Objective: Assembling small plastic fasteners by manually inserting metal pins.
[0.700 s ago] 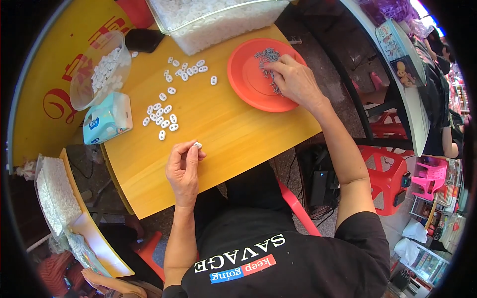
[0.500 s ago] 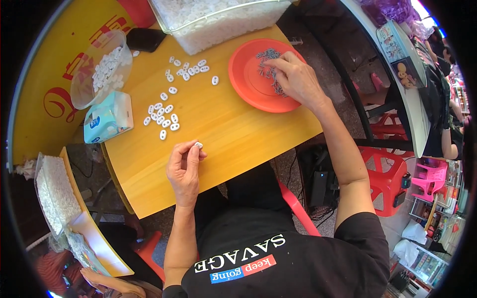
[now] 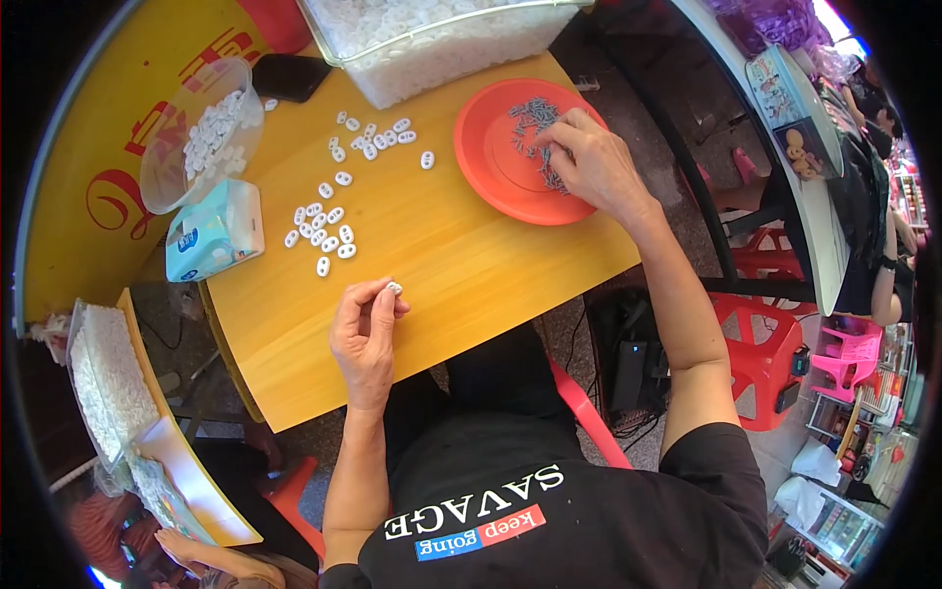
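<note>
A small white oval plastic piece (image 3: 394, 289) is pinched between the thumb and fingertips of my left hand (image 3: 366, 339), just above the near edge of the wooden table (image 3: 471, 275). My right hand (image 3: 601, 169) reaches into a shallow red plastic bowl (image 3: 478, 180), its fingers drawn together among small grey screws (image 3: 533, 114). Whether a screw sits between those fingertips is hidden. Several more white ovals with two dark holes each lie loose on the table, one group (image 3: 323, 266) at left and another (image 3: 427, 160) farther back.
At the back stands a clear bin (image 3: 422, 80) full of white pieces. A clear round bowl (image 3: 157, 177) of white ovals, a tissue pack (image 3: 214, 238) and a black phone-like object (image 3: 287, 77) line the left side. Another person's arm (image 3: 221, 562) shows at lower left.
My right hand has shifted slightly to the right within the bowl, its fingers still bent down at the screws. The left hand keeps the white piece in nearly the same place.
</note>
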The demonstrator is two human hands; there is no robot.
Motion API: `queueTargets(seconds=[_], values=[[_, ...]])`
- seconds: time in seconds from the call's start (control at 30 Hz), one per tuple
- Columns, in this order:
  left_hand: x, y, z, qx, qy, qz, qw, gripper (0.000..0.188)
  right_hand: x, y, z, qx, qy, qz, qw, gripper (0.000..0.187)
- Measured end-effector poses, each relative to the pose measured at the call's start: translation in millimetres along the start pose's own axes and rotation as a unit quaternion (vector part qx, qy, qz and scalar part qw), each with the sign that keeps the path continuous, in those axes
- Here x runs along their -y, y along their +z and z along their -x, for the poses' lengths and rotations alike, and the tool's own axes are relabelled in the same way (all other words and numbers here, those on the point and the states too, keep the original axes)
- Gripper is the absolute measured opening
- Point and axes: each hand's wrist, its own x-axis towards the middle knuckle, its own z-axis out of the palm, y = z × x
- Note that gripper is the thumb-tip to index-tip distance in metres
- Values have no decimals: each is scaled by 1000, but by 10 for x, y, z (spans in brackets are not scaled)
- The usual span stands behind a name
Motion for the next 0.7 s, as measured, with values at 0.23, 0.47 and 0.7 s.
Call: queueTargets(seconds=[0.23,0.47,0.7], values=[[-20,10,-2,0,-4,-3,1000,12,44,60,41,15,-32,27,999,23],[-19,13,-7,1,-1,-2,1000,12,-13,69,-35,-32,10,6,999,20],[-7,10,-6,-1,3,-6,1000,12,18,37,-50,-14,-38,6,999,14]])
